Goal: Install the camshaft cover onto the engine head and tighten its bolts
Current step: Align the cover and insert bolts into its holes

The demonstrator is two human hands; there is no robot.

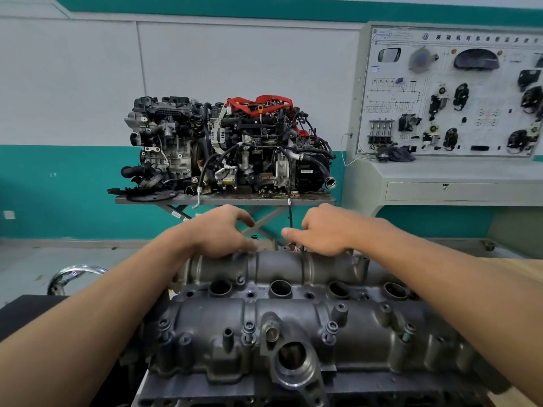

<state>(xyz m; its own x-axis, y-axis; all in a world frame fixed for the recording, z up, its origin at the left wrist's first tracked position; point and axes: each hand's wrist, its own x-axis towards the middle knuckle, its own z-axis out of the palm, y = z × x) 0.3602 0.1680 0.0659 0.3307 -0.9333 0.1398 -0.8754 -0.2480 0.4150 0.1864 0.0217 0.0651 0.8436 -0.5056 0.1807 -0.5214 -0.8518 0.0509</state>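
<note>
Right before me, the camshaft cover lies on the engine head. It is dull grey cast metal with two rounded humps, four round wells in a row between them, and bolts standing along its near side. At its far edge my left hand and right hand rest, fingers curled; I cannot tell whether they pinch anything. Beyond, engines sit on a lift table.

- Your left hand and right hand: both bare.
- Your forearms: bare along their whole visible length.
- Your right upper arm: tan sleeve, plain cloth, showing at the frame's right edge.
</note>
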